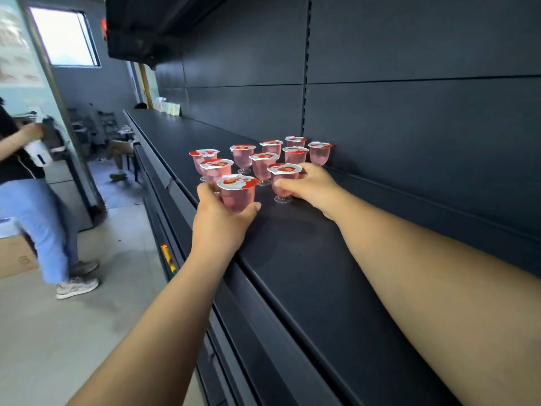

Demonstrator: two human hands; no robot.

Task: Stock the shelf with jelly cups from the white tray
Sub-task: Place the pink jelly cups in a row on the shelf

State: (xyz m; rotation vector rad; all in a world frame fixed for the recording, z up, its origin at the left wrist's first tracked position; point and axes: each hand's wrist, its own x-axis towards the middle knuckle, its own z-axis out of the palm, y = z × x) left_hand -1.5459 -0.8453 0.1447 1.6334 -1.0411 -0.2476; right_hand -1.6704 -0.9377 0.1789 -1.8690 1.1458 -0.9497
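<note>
Several pink jelly cups [265,167] with red-and-white foil lids stand in a cluster on the dark shelf [307,259]. My left hand [218,221] grips one jelly cup [237,193] from below near the shelf's front edge; its foot is hidden by my fingers. My right hand [313,186] holds another jelly cup [283,183] by its side, and that cup's clear foot rests on the shelf. The white tray is out of view.
The shelf's dark back panel [409,112] rises behind the cups. Another shelf [152,30] hangs overhead at left. A person [35,200] stands in the aisle at left beside a cardboard box [14,256]. Pale packages [168,108] sit at the shelf's far end.
</note>
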